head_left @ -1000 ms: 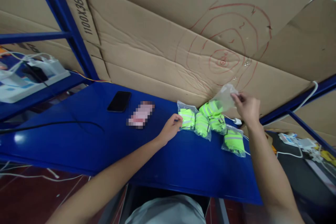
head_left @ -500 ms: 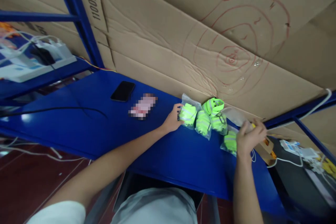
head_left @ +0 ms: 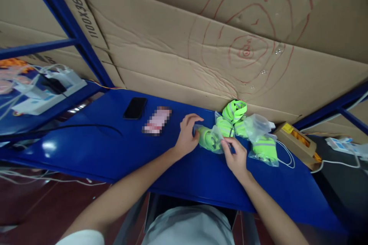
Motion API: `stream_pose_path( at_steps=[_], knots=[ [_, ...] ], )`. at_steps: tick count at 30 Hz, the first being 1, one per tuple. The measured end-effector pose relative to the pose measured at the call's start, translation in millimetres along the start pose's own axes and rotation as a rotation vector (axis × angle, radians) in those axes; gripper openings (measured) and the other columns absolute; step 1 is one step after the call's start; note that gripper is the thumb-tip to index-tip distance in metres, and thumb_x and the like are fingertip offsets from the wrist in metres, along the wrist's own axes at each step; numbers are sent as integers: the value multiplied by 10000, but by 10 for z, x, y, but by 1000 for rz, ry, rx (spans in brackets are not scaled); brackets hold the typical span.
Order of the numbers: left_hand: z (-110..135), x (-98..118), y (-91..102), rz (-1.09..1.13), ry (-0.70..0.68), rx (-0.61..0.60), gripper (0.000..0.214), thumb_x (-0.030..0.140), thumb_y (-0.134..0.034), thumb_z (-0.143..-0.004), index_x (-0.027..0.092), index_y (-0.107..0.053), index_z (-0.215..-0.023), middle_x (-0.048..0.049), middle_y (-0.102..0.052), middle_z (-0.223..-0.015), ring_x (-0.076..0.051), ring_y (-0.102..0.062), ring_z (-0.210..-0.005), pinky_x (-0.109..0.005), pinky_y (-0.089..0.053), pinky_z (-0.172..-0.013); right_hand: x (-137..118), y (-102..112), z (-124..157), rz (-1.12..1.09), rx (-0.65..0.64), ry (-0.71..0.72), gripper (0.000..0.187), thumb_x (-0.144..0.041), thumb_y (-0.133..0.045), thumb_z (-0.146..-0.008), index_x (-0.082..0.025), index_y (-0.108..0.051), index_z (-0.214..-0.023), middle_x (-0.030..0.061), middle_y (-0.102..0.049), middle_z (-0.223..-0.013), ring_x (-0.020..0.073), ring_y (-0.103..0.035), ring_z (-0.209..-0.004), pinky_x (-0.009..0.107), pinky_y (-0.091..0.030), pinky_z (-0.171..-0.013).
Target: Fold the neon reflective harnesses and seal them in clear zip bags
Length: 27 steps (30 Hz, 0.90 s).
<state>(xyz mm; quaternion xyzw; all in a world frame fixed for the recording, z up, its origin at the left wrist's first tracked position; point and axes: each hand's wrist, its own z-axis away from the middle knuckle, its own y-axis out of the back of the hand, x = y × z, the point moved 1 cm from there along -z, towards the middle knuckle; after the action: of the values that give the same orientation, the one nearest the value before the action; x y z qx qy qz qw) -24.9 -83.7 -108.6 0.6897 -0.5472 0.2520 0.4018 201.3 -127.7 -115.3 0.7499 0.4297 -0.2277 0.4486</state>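
Head cam, the only view. My L hand (head_left: 186, 136) is unclosed: fingers & thumb curved in a loose C at the left end of the front packet (head_left: 209, 139), thumb right by the plastic, can't tell if it's touching. My R hand (head_left: 235, 155) has thumb & fingertips pinched on the clear flap at that pkt's right end. The pkt lies on the blue table (head_left: 178, 176) btwn my hands, w/ a rolled neon-green strap w/ grey bands inside its plastic.

Progress, judging by how stuff lies: one green roll (head_left: 234, 111) sits bare at the back, up by the cardboard (head_left: 158, 53), no plastic seen round it, so I'd count that one as out. A limp clear bag (head_left: 258, 126) lies to its right, prob. its wrapper; seems to have no strap of its own in it. The front pkt I'd call in progress: flap in my grip, strap not out yet; can't tell if the mouth is open.

Others, apparently untouched: the rear packet (head_left: 225, 125) just behind the front one, plus the right packet (head_left: 264, 148) past my R hand, strap in plastic. The middle roll (head_left: 240, 128) under the bare one is part hidden, so can't be sure re: its wrapping. So approx. 1 out, 1 in hand, 2–3 left. Phone (head_left: 135, 108) is off left, well apart.
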Motion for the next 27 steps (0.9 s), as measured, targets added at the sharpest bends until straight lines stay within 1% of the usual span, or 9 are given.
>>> stream_pose_path(
  at_steps=[2, 4, 7, 9, 11, 14, 18, 23, 27],
  knots=[
    [91, 134, -41, -31, -34, 44, 191, 142, -560, -876, 193, -614, -1052, -104, -639, -1092, -238, -585, -1080, -410, -452, -990, -32, -63, 37, -17, 56, -50, 220, -406, -600, -979, -203, -665, -924, 38, -691, -753, 182, -638, -653, 299, -522, -641],
    [168, 249, -95, -18, -69, -58, 62, 261, -615, -912, 200, -624, -913, -46, -632, -869, -175, -595, -812, -311, -491, -793, -60, -105, 53, -79, 22, -75, 217, -416, -608, -975, -207, -663, -993, 34, -706, -766, 183, -658, -654, 294, -537, -631],
    [242, 345, -169, -30, -61, -220, 218, 397, -643, -932, 201, -639, -836, 2, -576, -718, -118, -525, -625, -245, -425, -616, -117, -123, 61, -176, -133, -54, 250, -415, -589, -982, -221, -691, -1102, 59, -752, -918, 206, -719, -799, 311, -578, -734],
    [259, 356, -193, -75, -44, -261, 268, 446, -657, -925, 200, -647, -820, 10, -557, -698, -110, -516, -614, -238, -407, -606, -142, -113, 61, -206, -199, -69, 278, -418, -528, -1011, -225, -710, -1093, 51, -747, -879, 199, -717, -776, 302, -576, -712],
    [261, 345, -197, -121, -42, -281, 271, 456, -673, -916, 204, -653, -820, 16, -553, -694, -108, -520, -614, -236, -405, -610, -142, -100, 57, -240, -220, -128, 306, -442, -507, -1019, -222, -720, -1037, 29, -715, -752, 185, -691, -675, 285, -560, -636],
    [259, 331, -188, -192, -50, -306, 220, 417, -658, -931, 209, -655, -861, 17, -573, -732, -108, -535, -626, -239, -401, -616, -119, -96, 46, -318, -207, -200, 289, -472, -581, -981, -216, -711, -950, 2, -676, -646, 165, -640, -551, 272, -530, -549],
    [263, 346, -184, -243, -88, -344, 135, 309, -592, -958, 209, -652, -890, 20, -582, -746, -109, -548, -638, -245, -386, -619, -103, -96, 27, -443, -214, -240, 244, -452, -667, -933, -212, -693, -894, -13, -668, -615, 157, -634, -514, 270, -528, -530],
    [251, 353, -173, -216, -48, -341, 202, 395, -675, -901, 204, -632, -848, 31, -552, -716, -103, -513, -604, -245, -368, -599, -68, -77, -12, -531, -268, -345, 285, -468, -720, -890, -197, -705, -803, 7, -697, -611, 175, -663, -507, 286, -534, -532],
    [236, 348, -164, -123, 4, -375, 208, 373, -649, -923, 198, -623, -814, 37, -511, -684, -100, -478, -597, -238, -361, -592, -26, -85, -29, -516, -272, -346, 301, -468, -727, -882, -188, -729, -771, 10, -686, -608, 153, -630, -504, 269, -506, -523]
  ],
)
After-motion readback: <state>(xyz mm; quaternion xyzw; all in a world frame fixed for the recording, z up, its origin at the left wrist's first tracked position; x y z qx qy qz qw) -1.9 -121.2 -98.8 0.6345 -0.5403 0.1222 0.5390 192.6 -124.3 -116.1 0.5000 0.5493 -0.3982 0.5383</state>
